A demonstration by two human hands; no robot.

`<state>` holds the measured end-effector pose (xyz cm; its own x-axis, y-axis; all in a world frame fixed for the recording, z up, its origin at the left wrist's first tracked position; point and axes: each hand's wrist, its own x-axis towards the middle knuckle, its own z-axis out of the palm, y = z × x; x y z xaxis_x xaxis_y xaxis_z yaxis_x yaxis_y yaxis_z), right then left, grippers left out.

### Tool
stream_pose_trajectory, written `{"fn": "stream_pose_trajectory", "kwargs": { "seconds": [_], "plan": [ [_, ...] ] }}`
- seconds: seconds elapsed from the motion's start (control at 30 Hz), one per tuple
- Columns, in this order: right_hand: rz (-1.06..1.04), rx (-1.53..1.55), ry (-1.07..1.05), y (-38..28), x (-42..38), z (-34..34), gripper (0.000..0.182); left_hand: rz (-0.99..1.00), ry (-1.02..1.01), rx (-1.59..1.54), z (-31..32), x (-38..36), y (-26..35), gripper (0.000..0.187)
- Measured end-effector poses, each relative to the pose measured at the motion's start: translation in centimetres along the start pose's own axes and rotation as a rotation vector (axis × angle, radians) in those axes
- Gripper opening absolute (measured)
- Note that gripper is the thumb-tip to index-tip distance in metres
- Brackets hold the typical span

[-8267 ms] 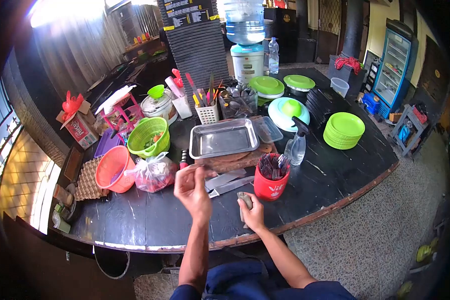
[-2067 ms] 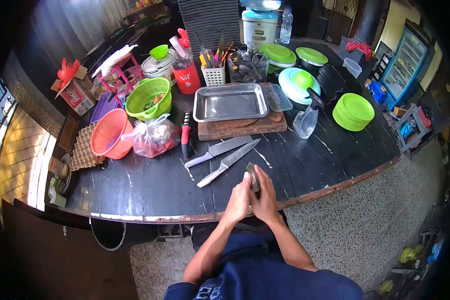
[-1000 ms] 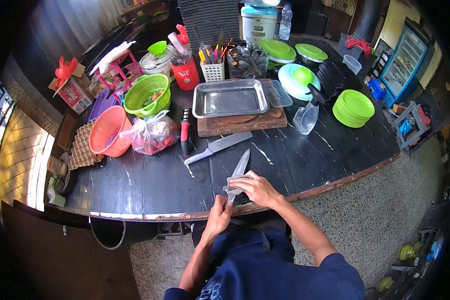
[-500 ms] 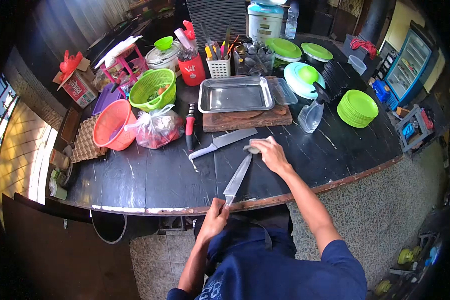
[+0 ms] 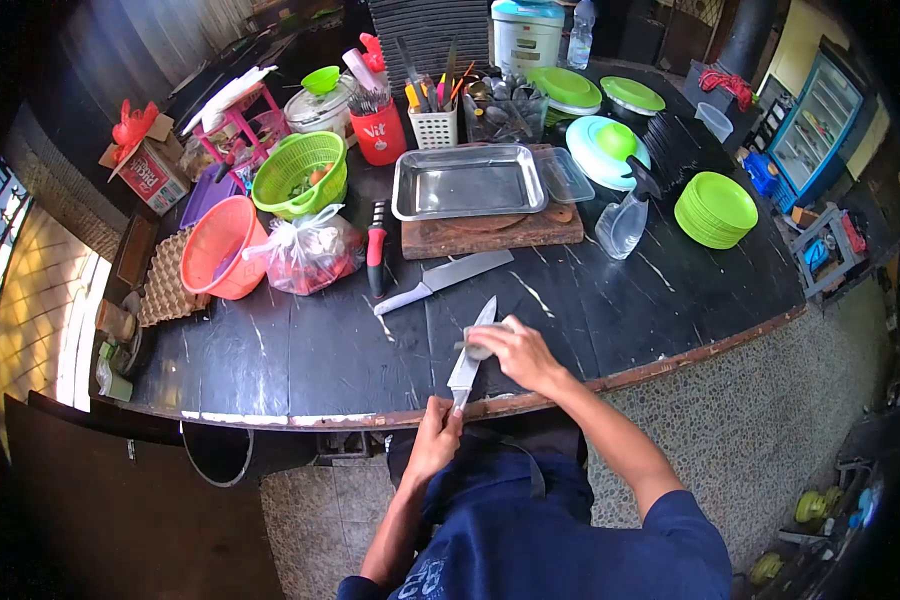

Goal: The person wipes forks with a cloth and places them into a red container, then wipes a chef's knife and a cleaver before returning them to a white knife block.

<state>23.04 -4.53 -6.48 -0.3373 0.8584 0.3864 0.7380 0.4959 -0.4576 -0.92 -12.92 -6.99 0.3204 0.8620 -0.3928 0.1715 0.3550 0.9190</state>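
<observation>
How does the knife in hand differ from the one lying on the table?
The held knife tapers to a point; the lying knife ends broad and blunt. The left hand grasps the held knife, while the lying knife rests untouched on the table. Both have metal blades.

Kitchenware spread over a dark, veined table [image 5: 350, 370].
At twelve o'clock, a metal tray [image 5: 470, 185] rests on a wooden board [image 5: 490, 236]; at eleven stands a red cup [image 5: 378, 138] of cutlery; at ten, a green basket [image 5: 295, 200] and a filled plastic bag [image 5: 315, 252]; toward nine, an orange basket [image 5: 220, 260] beside an egg tray [image 5: 173, 282]; at two, a spray bottle [image 5: 622, 228], with stacked green plates [image 5: 716, 210] farther out and a blue-framed fridge [image 5: 813, 130] beyond the table.
</observation>
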Motion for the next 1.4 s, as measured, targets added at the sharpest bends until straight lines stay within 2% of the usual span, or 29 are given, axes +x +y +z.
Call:
{"fn": "stream_pose_trajectory", "kwargs": {
  "seconds": [0.17,0.3,0.37,0.4,0.5,0.53,0.6,0.67,0.87,0.9,1.0,1.07,1.13,1.17,1.2,1.27,1.4],
  "plan": [
    [0.008,-0.056,0.087,3.6,2.1,-0.2,0.039,0.001,0.020,-0.002,-0.1,-0.3,1.1,0.012],
    [0.110,-0.091,0.108,3.7,3.7,-0.7,0.034,0.015,0.017,0.035,-0.3,-0.4,2.0,0.013],
    [0.137,-0.047,0.200,2.5,4.0,-0.9,0.033,0.008,0.018,0.039,-0.5,-0.3,2.0,0.013],
    [0.176,-0.083,0.096,1.0,3.7,-1.1,0.034,0.007,0.027,0.016,-0.6,-0.1,1.7,0.013],
    [-0.022,0.139,-0.059,-1.6,0.9,0.8,0.041,-0.042,0.042,-0.091,-0.7,-0.3,1.9,0.012],
    [-0.093,0.185,-0.096,-2.2,0.2,1.1,0.044,-0.082,0.046,-0.169,-0.7,-0.3,2.2,0.012],
    [-0.063,0.217,-0.069,-1.8,-0.3,1.1,0.050,-0.084,0.029,-0.161,-0.7,-0.2,1.2,0.010],
    [-0.027,0.083,-0.036,-0.2,0.1,1.3,0.050,-0.099,-0.010,-0.195,-0.6,-0.4,0.5,0.010],
    [0.069,-0.011,0.079,3.0,3.5,1.1,0.045,-0.095,-0.079,-0.326,-0.8,-1.3,1.3,0.008],
    [0.045,-0.041,0.091,4.1,4.1,1.5,0.052,-0.104,-0.091,-0.344,-1.0,-1.5,1.5,0.009],
    [0.114,-0.110,0.059,5.2,5.3,1.3,0.048,-0.135,-0.099,-0.372,-1.4,-2.4,2.3,0.011],
    [0.138,-0.087,0.068,4.7,5.4,1.5,0.043,-0.134,-0.080,-0.395,-1.5,-2.9,2.3,0.011],
    [0.083,-0.006,0.209,4.1,5.9,1.5,0.041,-0.124,-0.063,-0.414,-1.8,-2.9,2.4,0.011],
    [0.125,0.078,0.168,2.8,5.5,1.3,0.039,-0.103,-0.048,-0.435,-1.8,-2.7,2.4,0.014],
    [0.167,0.035,0.087,2.0,4.7,1.8,0.040,-0.088,-0.034,-0.457,-1.8,-2.7,2.3,0.017],
    [0.048,0.103,-0.043,-0.5,2.8,2.0,0.042,-0.097,-0.027,-0.466,-1.6,-2.4,2.5,0.018],
    [-0.003,0.299,-0.024,-4.4,0.9,1.2,0.048,-0.106,0.008,-0.418,-1.4,-1.0,3.4,0.017]
  ]
}}
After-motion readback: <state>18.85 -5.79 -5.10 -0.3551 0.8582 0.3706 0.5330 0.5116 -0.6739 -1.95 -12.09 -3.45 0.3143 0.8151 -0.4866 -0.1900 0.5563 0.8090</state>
